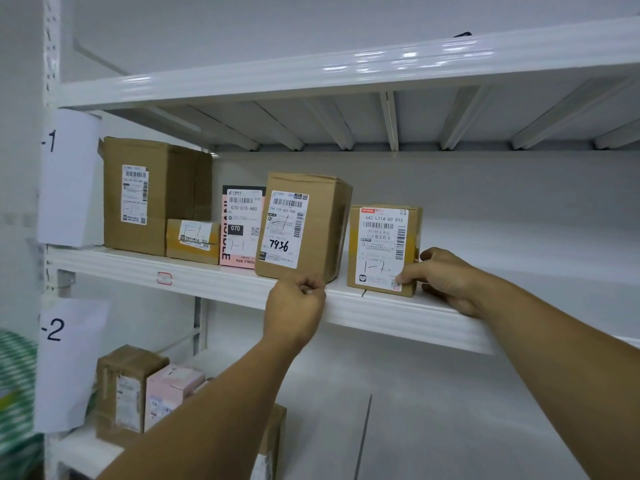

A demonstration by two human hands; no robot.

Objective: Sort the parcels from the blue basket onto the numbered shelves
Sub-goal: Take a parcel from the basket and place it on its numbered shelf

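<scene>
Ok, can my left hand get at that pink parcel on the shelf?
Probably yes. The left hand is at the shelf edge right of the pink parcel, whose front is mostly uncovered, though the small box and the 7936 box flank it.

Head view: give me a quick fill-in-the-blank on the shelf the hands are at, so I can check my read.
The right hand grips the rightmost box, whose label begins with the number ____.
The one non-brown parcel on the middle shelf is coloured ____.
The paper sign at that shelf's left end shows the digit ____.
In all, ____ parcels stand on that shelf.
Missing words: 642; pink; 1; five.
</scene>
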